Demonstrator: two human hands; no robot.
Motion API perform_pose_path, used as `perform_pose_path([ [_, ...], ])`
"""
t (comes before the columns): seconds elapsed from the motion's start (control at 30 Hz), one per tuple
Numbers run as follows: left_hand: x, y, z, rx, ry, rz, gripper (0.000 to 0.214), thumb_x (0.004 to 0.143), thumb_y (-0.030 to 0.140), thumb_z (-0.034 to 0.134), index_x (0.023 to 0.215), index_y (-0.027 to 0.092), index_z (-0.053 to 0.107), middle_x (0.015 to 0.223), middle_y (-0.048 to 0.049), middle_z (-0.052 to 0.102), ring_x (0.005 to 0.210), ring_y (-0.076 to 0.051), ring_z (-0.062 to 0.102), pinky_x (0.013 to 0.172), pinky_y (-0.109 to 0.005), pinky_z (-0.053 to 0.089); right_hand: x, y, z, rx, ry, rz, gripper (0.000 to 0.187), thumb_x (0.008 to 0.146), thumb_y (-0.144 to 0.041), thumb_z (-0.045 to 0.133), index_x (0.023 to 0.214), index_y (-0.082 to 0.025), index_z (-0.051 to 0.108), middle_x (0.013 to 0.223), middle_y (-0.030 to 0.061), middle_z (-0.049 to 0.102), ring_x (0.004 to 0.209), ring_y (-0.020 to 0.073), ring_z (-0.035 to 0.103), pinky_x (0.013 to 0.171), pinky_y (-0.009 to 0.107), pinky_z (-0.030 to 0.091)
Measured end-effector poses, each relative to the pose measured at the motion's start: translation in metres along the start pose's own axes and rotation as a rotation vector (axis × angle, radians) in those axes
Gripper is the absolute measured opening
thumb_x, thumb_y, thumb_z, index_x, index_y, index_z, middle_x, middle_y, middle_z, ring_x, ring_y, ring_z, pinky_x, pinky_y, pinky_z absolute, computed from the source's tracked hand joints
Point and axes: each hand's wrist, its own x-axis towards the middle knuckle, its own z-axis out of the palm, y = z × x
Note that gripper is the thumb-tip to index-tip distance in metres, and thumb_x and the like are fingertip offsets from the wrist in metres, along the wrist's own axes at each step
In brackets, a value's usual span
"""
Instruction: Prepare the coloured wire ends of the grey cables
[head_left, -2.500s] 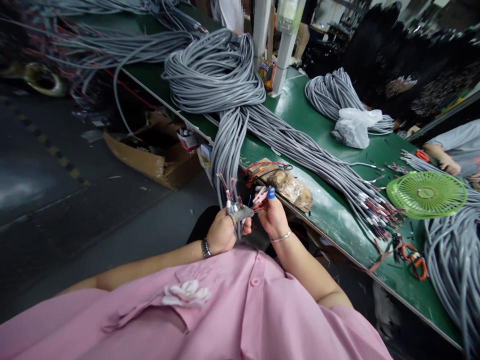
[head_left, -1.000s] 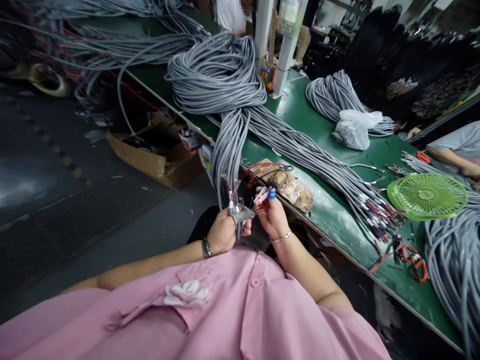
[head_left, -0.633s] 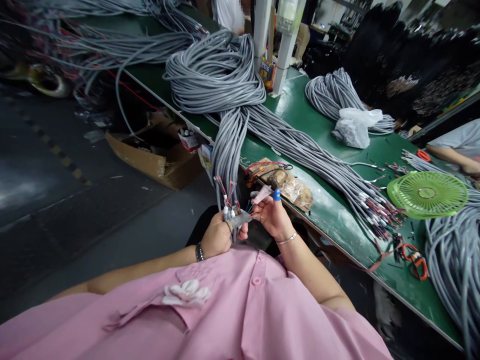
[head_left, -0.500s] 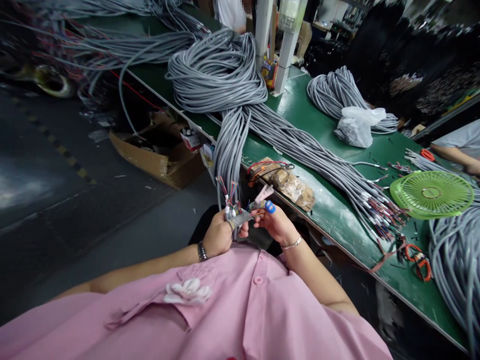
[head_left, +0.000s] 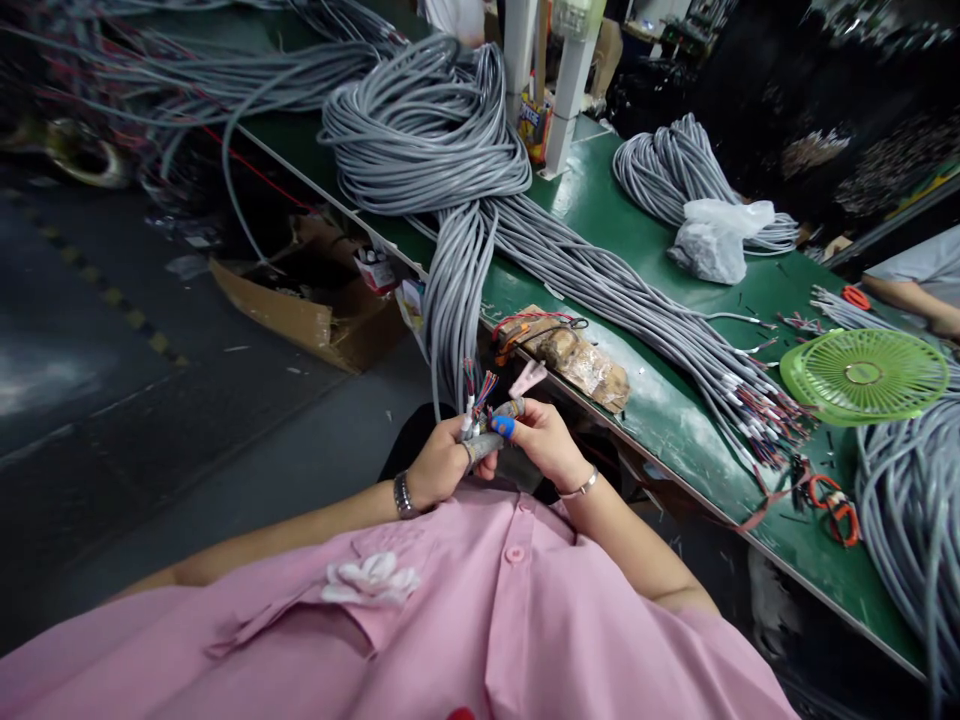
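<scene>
Holding the bundle of round, grey-jacketed cables point(head_left: 459, 290) near its ends, I have my left hand point(head_left: 439, 465) wrapped around it just in front of my shirt, while the rest rises to the long green-topped desk point(head_left: 589, 230) and the big looped grey cable coil point(head_left: 420, 140). My right hand point(head_left: 547, 445) is drawn up close beside the left, its thumb in a bright blue rubbery cover point(head_left: 503, 427) bent in at the thin red, blue and dark wires point(head_left: 485, 388); whether thumb and finger pinch one of them I cannot tell, as my fingers hide the spot. A small pale pink clip point(head_left: 528, 378) juts up just beyond that hand (I can't make out what it grips). I'd expect the bundle to be heavy and springy as a whole, its smooth jackets inclined to slide, so the firm hold belongs on the grey sheathing just below the white collars point(head_left: 472, 422). The bare wires look light, limp and easily bent or nicked; I'd take those singly, with fingertips only, close to the collar rather than by the fine tips.
</scene>
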Motion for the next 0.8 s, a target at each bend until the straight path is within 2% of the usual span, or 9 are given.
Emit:
perform_pose_path([
  [0.17,0.002,-0.001,0.001,-0.248,0.080,-0.046,0.019,0.069,0.032,0.070,0.065,0.014,0.064,0.051,-0.0024,0.062,0.041,-0.013,0.054,0.044,-0.026,0.047,0.001,0.010,-0.015,0.143,-0.024,0.032,0.029,0.068,-0.035,0.080,0.089,-0.016,0.071,0.078,0.0013,0.070,0.063,0.0094,0.057,0.064,0.022,0.048],
  [0.23,0.003,0.002,0.002,-0.294,0.097,-0.064,0.019,0.067,0.032,0.072,0.066,0.014,0.065,0.051,-0.0021,0.062,0.041,-0.013,0.054,0.043,-0.026,0.047,0.004,0.014,-0.025,0.256,0.017,0.091,0.037,0.070,-0.047,0.076,0.089,-0.015,0.070,0.081,0.0036,0.070,0.064,0.0104,0.059,0.064,0.024,0.051],
  [0.33,0.005,0.006,0.004,-0.296,0.082,-0.100,0.019,0.067,0.031,0.072,0.065,0.013,0.065,0.050,-0.0023,0.061,0.040,-0.013,0.054,0.041,-0.026,0.046,0.012,0.014,-0.034,0.399,0.113,0.144,0.050,0.078,-0.064,0.060,0.088,-0.015,0.067,0.080,0.0049,0.069,0.061,0.0104,0.058,0.059,0.024,0.052],
  [0.4,0.006,0.007,0.006,-0.281,0.057,-0.111,0.019,0.068,0.031,0.071,0.064,0.013,0.065,0.050,-0.0024,0.061,0.039,-0.013,0.054,0.041,-0.025,0.046,0.019,0.010,-0.033,0.421,0.109,0.150,0.054,0.080,-0.067,0.054,0.090,-0.015,0.066,0.081,0.0052,0.069,0.060,0.0101,0.058,0.057,0.023,0.052],
  [0.5,0.010,0.009,0.009,-0.266,0.022,-0.113,0.019,0.069,0.030,0.071,0.064,0.013,0.065,0.049,-0.0017,0.059,0.038,-0.012,0.052,0.039,-0.024,0.043,0.028,0.006,-0.025,0.367,0.111,0.092,0.049,0.079,-0.063,0.059,0.089,-0.016,0.066,0.077,0.0028,0.067,0.058,0.0093,0.055,0.055,0.022,0.050],
  [0.67,0.014,0.015,0.012,-0.259,-0.007,-0.130,0.020,0.070,0.029,0.071,0.064,0.011,0.065,0.047,-0.0012,0.058,0.038,-0.011,0.051,0.039,-0.023,0.041,0.033,0.012,-0.016,0.283,0.292,-0.042,0.041,0.077,-0.057,0.066,0.077,-0.016,0.064,0.068,-0.0003,0.062,0.052,0.0063,0.047,0.049,0.019,0.041],
  [0.8,0.015,0.015,0.012,-0.274,-0.009,-0.123,0.019,0.071,0.029,0.071,0.065,0.012,0.064,0.048,-0.0013,0.059,0.038,-0.011,0.051,0.038,-0.023,0.041,0.034,0.013,-0.014,0.353,0.200,-0.042,0.040,0.076,-0.057,0.066,0.082,-0.017,0.063,0.065,-0.0025,0.057,0.050,0.0071,0.041,0.048,0.021,0.039],
])
